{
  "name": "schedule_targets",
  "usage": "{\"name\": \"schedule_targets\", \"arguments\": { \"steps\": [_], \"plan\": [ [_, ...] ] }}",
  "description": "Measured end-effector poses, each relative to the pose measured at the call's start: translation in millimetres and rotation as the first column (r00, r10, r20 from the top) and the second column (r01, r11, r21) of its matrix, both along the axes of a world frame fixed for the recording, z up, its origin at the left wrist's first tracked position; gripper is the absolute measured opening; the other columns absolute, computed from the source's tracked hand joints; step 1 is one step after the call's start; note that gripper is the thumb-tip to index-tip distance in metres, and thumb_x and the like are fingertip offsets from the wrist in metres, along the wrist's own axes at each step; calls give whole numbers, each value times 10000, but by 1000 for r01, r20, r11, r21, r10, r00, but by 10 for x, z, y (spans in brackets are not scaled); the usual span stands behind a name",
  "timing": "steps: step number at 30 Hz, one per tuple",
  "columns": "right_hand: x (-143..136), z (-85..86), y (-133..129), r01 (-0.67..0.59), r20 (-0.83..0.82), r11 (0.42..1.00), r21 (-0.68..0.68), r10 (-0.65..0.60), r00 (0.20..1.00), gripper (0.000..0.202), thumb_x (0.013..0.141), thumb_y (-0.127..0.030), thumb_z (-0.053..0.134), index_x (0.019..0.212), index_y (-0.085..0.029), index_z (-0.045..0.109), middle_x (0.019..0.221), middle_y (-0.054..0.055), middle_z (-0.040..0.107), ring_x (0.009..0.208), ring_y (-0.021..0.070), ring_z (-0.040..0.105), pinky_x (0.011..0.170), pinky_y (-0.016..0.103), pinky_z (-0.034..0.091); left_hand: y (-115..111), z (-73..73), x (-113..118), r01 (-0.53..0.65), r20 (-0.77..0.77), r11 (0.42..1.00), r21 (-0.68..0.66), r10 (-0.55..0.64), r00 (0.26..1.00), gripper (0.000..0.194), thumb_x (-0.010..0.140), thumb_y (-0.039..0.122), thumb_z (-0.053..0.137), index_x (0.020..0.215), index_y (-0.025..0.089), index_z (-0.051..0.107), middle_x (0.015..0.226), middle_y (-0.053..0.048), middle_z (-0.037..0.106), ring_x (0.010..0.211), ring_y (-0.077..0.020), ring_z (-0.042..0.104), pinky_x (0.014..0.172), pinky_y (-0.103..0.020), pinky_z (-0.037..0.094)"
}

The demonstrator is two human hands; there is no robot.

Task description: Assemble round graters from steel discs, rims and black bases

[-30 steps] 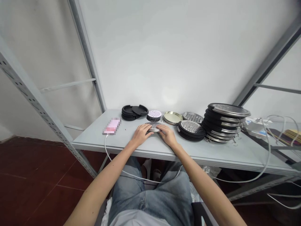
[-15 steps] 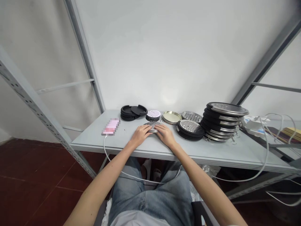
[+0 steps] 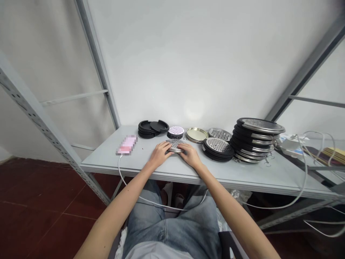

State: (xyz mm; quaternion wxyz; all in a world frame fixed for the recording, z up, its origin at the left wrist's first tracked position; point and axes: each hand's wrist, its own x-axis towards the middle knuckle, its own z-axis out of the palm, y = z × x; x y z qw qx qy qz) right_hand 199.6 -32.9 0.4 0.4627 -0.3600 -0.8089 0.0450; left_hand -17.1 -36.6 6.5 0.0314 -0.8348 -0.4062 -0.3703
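Observation:
A round perforated metal disc (image 3: 175,144) with a shiny rim lies on the grey table between my hands. My left hand (image 3: 161,153) grips its left edge, fingers bent over the rim. On the opposite edge, my right hand (image 3: 189,153) holds the disc in the same way. Just behind it stands a small stack of perforated discs (image 3: 176,131), pale lilac on top and black below. A stack of black discs with a perforated metal top (image 3: 219,145) sits to the right of my right hand.
Black rings (image 3: 147,130) are piled at the back left. Gold-coloured round lids (image 3: 197,134) and a slotted metal disc (image 3: 219,133) lie at the back. A tall stack of rimmed discs (image 3: 254,140) stands right. A blurred pink phone-like object (image 3: 127,145) trails a white cable (image 3: 120,169).
My fingers have shifted slightly outward on the disc, so more of its perforated face shows. Both hands still hold its edges, and the other things have not moved.

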Motion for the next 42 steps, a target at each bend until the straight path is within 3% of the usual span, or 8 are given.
{"name": "schedule_targets", "arguments": {
  "steps": [7, 21, 28, 42],
  "plan": [
    [-15, -6, -7, 33, 41, 999, -32, -32, 999, 333, 784, -189, 640, 1112, -194, 693, 1158, 111, 697, 1104, 270, 630, 996, 457, 498, -12, -9, 11, -61, -92, 998, -17, 60, 994, 430, 891, 305, 660, 1295, 177, 592, 1352, -153, 595, 1334, -317, 490, 1074, -490, 436],
    [-14, -13, -7, 24, 87, 997, -75, -17, 996, 319, 758, -190, 660, 1075, -192, 698, 1149, 111, 694, 1085, 272, 632, 968, 446, 510, 13, -1, -11, 10, -75, 995, -102, -18, 997, 384, 864, 258, 689, 1236, 178, 637, 1346, -155, 602, 1337, -316, 491, 1078, -495, 446],
    [-6, -41, 3, 60, 95, 994, -86, -52, 994, 312, 771, -243, 679, 1080, -204, 700, 1173, 116, 679, 1107, 278, 626, 970, 446, 511, 52, -68, -16, -2, -42, 990, -139, -4, 999, 461, 867, 377, 684, 1284, 190, 618, 1388, -164, 569, 1367, -321, 457, 1101, -517, 420],
    [-5, -31, 11, 28, 110, 992, -126, -14, 994, 334, 798, -239, 680, 1127, -188, 689, 1195, 124, 662, 1122, 275, 615, 990, 444, 499, 17, -30, -10, -15, -54, 988, -154, 6, 999, 420, 891, 370, 652, 1267, 183, 623, 1368, -156, 586, 1355, -325, 469, 1084, -504, 432]
  ]
}}
